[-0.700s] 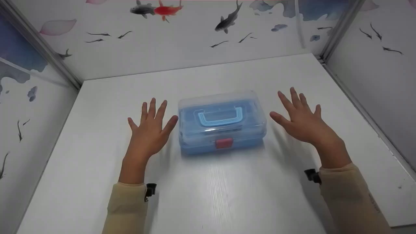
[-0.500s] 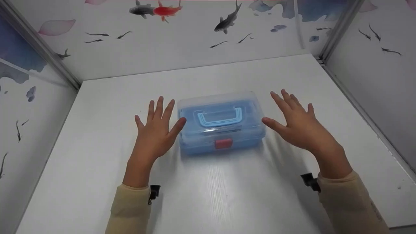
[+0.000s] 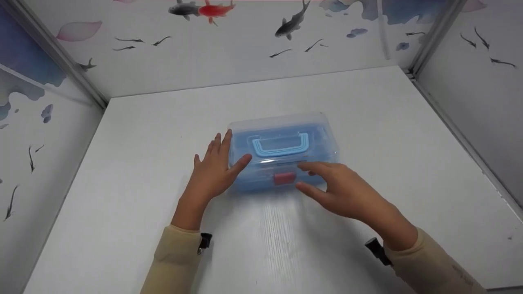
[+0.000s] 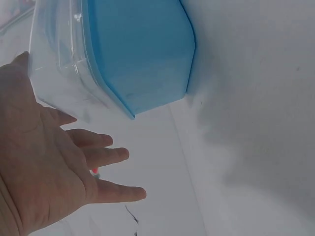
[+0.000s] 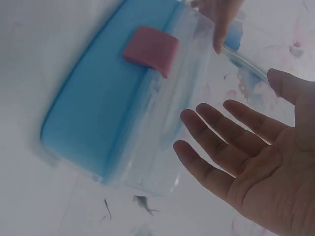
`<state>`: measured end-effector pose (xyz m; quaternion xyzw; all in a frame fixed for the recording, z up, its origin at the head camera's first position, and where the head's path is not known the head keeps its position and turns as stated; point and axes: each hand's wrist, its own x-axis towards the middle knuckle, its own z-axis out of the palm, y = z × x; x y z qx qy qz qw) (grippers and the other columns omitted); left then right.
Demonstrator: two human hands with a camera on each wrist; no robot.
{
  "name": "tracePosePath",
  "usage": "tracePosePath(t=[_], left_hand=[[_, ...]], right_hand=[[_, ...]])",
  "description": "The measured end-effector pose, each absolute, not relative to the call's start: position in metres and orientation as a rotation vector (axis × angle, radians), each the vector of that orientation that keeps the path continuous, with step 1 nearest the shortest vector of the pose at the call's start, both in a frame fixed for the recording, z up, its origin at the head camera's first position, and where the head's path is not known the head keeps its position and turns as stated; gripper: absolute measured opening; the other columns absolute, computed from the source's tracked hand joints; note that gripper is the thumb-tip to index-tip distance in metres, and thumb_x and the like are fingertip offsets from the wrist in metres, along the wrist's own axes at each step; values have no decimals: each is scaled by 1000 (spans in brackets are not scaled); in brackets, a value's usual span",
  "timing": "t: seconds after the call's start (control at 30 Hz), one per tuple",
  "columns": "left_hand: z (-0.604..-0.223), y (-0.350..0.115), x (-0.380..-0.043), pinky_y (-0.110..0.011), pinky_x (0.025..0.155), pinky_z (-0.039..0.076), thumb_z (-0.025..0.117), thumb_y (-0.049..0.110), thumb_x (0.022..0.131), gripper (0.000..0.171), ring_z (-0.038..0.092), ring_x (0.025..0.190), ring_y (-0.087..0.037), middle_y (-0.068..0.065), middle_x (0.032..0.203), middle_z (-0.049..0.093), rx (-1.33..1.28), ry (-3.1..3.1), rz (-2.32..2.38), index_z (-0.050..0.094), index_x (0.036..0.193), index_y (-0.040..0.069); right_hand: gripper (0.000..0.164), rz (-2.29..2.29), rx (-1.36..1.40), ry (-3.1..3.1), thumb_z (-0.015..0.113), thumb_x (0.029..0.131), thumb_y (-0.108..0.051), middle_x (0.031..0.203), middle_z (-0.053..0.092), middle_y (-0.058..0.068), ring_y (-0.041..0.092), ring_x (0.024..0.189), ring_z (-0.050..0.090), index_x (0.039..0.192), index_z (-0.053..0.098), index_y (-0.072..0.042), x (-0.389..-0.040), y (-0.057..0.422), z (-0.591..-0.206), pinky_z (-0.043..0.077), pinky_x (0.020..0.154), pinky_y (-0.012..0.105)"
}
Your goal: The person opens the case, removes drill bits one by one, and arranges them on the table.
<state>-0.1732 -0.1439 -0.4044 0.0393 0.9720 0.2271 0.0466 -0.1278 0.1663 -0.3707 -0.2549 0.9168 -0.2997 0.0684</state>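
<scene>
A blue plastic storage box (image 3: 245, 183) with a clear lid (image 3: 282, 120) stands closed in the middle of the table. Its light blue handle (image 3: 282, 152) lies folded on the lid, and a pink latch (image 3: 284, 178) sits at the front, also large in the right wrist view. Beside the box's left end is my left hand (image 3: 212, 173), fingers spread and thumb over the lid's edge; whether it touches cannot be told. My right hand (image 3: 347, 190) hovers at the front, right of the latch, with thumb and forefinger apart and nothing between them.
The white table (image 3: 155, 134) is bounded by a back wall (image 3: 229, 53) and side walls printed with fish and petals. Small black cameras (image 3: 378, 251) are strapped at both sleeve cuffs.
From beside the box, my left hand has moved right to its left end. My right hand has swung left and nearer to me, to the front by the latch. The box stays put.
</scene>
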Motion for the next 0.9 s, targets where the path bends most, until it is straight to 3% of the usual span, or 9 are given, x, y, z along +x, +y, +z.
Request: tracePosePath(t=[0.23,0.37,0.53,0.77,0.9], left_hand=[[-406,-139,-177,-74,128,11,42,84,96,107,22,166,-33,-13,179,20,152,2949,744,6,174,20],[-409,-136,-177,-73,128,11,46,85,94,113,23,166,-31,-12,179,20,118,2941,749,3,173,18],[-408,-135,-177,-73,128,11,49,86,92,119,25,166,-31,-10,179,20,91,2940,780,-1,173,15],[-407,-134,-176,-73,129,8,49,89,90,121,25,166,-30,-9,179,21,59,2930,792,-3,173,18],[-408,-134,-176,-73,129,7,49,89,90,121,27,165,-30,-8,179,21,60,2922,794,-3,173,18]], right_hand=[[43,-882,-709,2595,65,106,-44,128,77,4,21,108,75,136,71,-13,-135,153,-402,61,95,48],[49,-989,-629,2468,61,107,-48,120,78,7,20,99,77,139,68,-11,-138,152,-415,62,89,43],[66,-1331,-246,2143,61,106,-52,123,78,15,22,92,79,149,58,-2,-145,151,-422,63,85,37],[50,-1709,199,1730,68,101,-56,127,74,12,17,84,65,139,72,-24,-146,137,-427,56,75,27],[49,-1777,332,1712,67,103,-50,114,75,6,16,80,61,136,70,-15,-144,132,-432,53,70,26]])
